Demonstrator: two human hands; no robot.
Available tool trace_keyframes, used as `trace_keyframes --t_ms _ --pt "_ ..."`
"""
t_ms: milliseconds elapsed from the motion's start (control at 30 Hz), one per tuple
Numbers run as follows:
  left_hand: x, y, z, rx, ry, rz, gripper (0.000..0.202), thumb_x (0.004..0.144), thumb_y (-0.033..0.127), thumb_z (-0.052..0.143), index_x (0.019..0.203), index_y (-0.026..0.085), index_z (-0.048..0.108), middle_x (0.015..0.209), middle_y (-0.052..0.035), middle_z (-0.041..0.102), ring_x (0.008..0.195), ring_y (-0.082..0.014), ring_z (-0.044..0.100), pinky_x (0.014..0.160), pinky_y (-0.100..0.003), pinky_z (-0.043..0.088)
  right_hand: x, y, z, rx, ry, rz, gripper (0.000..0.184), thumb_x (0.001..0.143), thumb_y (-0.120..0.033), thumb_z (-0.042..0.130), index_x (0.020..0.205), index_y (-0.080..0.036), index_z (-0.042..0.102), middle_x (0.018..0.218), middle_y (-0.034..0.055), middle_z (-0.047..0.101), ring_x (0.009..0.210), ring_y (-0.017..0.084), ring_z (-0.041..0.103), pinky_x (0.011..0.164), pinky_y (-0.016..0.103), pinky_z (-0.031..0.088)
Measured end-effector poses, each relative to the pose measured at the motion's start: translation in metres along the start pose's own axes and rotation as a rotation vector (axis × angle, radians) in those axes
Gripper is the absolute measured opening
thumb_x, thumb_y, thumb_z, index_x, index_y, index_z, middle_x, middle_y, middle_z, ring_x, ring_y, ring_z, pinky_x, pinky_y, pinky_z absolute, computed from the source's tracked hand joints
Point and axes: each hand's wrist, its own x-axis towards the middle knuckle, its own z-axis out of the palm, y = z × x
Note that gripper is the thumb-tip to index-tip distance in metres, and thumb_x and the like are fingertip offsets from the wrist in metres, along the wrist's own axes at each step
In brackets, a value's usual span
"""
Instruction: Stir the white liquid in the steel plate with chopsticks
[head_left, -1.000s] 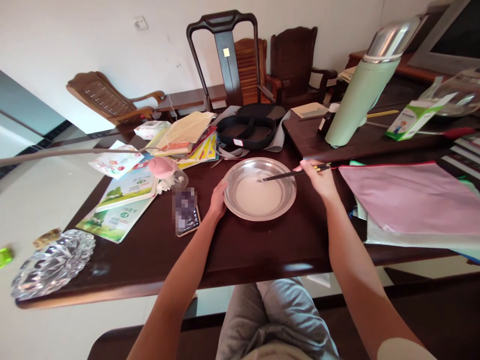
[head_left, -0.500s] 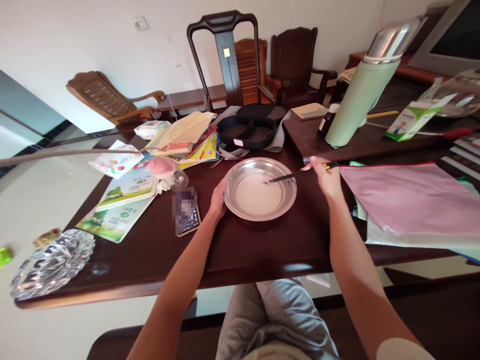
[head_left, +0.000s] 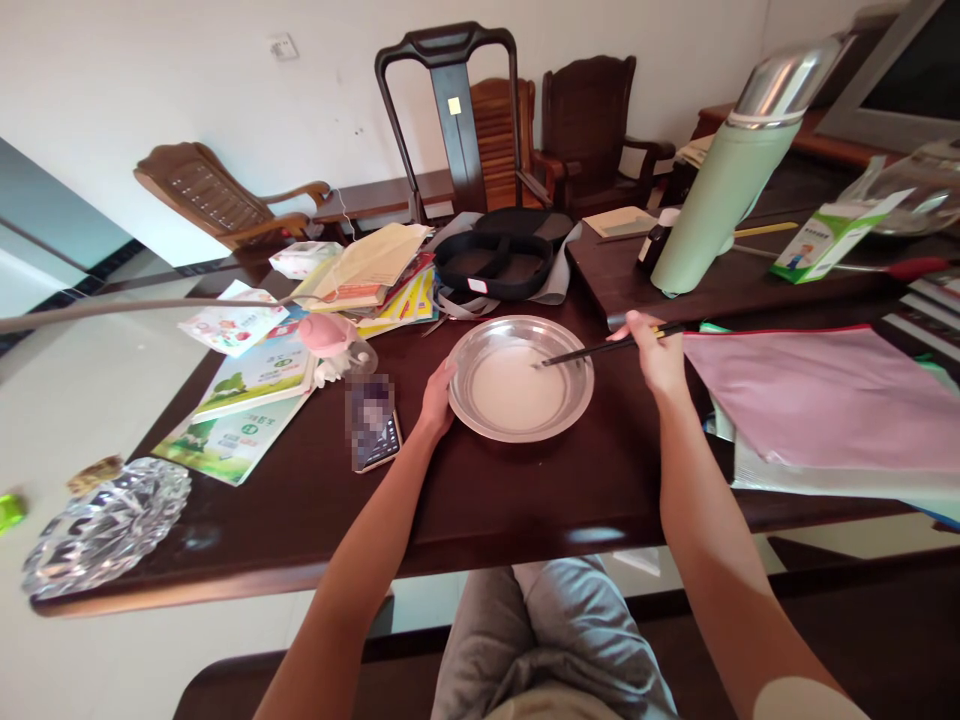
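A round metal bowl (head_left: 576,402) stands on the dark wooden table, holding a whitish, cloudy liquid (head_left: 510,392). At its left rim my left hand (head_left: 437,400) is closed on the edge, fingers partly hidden behind it. My right hand (head_left: 654,355), right of the bowl, is closed around a pair of dark chopsticks (head_left: 600,347). They slant down to the left across the rim, and their tips reach the liquid near the middle of the bowl.
Left of the bowl lie a phone (head_left: 375,430), a pink-topped bottle (head_left: 328,335), booklets (head_left: 232,435) and a glass dish (head_left: 105,525). Behind it sits a black case (head_left: 491,265). To the right are a green thermos (head_left: 724,200) and a pink zip folder (head_left: 832,400).
The chopstick tips have shifted very slightly to the right within the bowl, along with my right hand. My left hand stays at the rim.
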Motion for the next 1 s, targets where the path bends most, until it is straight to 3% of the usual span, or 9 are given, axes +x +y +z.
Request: trace_keyframes --t_ms 100,200,267,367,500,600,733,933,1000 --pt "0.000 -0.001 -0.001 -0.001 0.003 0.002 0.046 0.071 0.041 0.083 0.110 0.017 0.080 0.107 -0.0089 0.083 0.114 -0.0362 0.074 0.100 -0.043 0.057 -0.001 -0.001 -0.001 0.041 -0.064 0.038 0.060 0.087 -0.079 0.067 0.056 -0.027 0.070 0.058 0.0031 0.072 0.064 0.024 0.070 0.082 0.042 0.057" --pt "0.001 -0.002 -0.001 0.004 0.003 0.003 0.049 0.069 0.043 0.084 0.110 0.017 0.079 0.106 -0.0091 0.083 0.112 -0.0359 0.075 0.099 -0.043 0.057 -0.007 -0.008 0.010 0.028 -0.280 0.037 0.057 0.084 -0.080 0.070 0.063 -0.027 0.076 0.071 0.0047 0.078 0.075 0.026 0.074 0.083 0.041 0.057" --pt "0.001 -0.002 -0.001 0.009 0.002 0.006 0.051 0.068 0.044 0.084 0.111 0.017 0.078 0.106 -0.0094 0.083 0.113 -0.0357 0.074 0.098 -0.043 0.057 -0.009 -0.010 0.015 0.003 -0.352 0.009 0.054 0.084 -0.079 0.071 0.070 -0.027 0.079 0.081 0.0049 0.081 0.084 0.027 0.076 0.086 0.041 0.057" --pt "0.001 -0.001 0.000 0.004 -0.008 0.008 0.052 0.069 0.045 0.084 0.112 0.017 0.078 0.106 -0.0097 0.083 0.113 -0.0359 0.074 0.099 -0.043 0.057 -0.007 -0.008 0.012 -0.030 -0.237 -0.020 0.053 0.086 -0.078 0.069 0.071 -0.028 0.079 0.080 0.0041 0.081 0.084 0.026 0.075 0.088 0.041 0.056" --pt "-0.001 0.001 0.001 -0.010 -0.009 0.004 0.049 0.067 0.043 0.084 0.109 0.017 0.079 0.104 -0.0092 0.083 0.110 -0.0361 0.075 0.097 -0.043 0.058 -0.001 -0.002 0.000 0.012 -0.049 0.012 0.060 0.087 -0.080 0.066 0.058 -0.028 0.071 0.063 0.0033 0.074 0.070 0.025 0.072 0.087 0.043 0.057" --pt "-0.002 0.001 0.003 -0.013 -0.004 0.006 0.046 0.068 0.041 0.084 0.108 0.018 0.080 0.104 -0.0090 0.083 0.109 -0.0359 0.076 0.095 -0.042 0.059 -0.004 -0.006 0.003 0.037 -0.174 0.044 0.060 0.085 -0.081 0.068 0.058 -0.028 0.071 0.062 0.0037 0.074 0.069 0.025 0.072 0.085 0.043 0.058" --pt "-0.002 0.001 0.003 -0.007 -0.001 0.003 0.044 0.070 0.040 0.083 0.108 0.018 0.081 0.106 -0.0090 0.084 0.110 -0.0351 0.075 0.094 -0.041 0.059 -0.010 -0.014 0.014 0.002 -0.370 0.019 0.055 0.084 -0.079 0.070 0.069 -0.027 0.078 0.080 0.0042 0.081 0.084 0.026 0.076 0.088 0.041 0.058" --pt "-0.001 0.001 0.000 -0.013 0.000 -0.005 0.048 0.068 0.042 0.084 0.109 0.018 0.080 0.105 -0.0081 0.084 0.108 -0.0340 0.076 0.094 -0.040 0.058 -0.002 -0.005 0.002 0.001 -0.050 -0.004 0.058 0.088 -0.079 0.066 0.061 -0.027 0.072 0.067 0.0035 0.076 0.074 0.025 0.073 0.090 0.044 0.058" --pt "-0.001 0.001 0.000 -0.008 0.003 -0.005 0.048 0.068 0.042 0.084 0.110 0.018 0.080 0.104 -0.0082 0.084 0.109 -0.0342 0.075 0.095 -0.040 0.058 -0.003 -0.005 0.002 0.023 -0.059 0.018 0.060 0.089 -0.078 0.065 0.057 -0.027 0.069 0.061 0.0034 0.073 0.069 0.025 0.072 0.088 0.044 0.058"
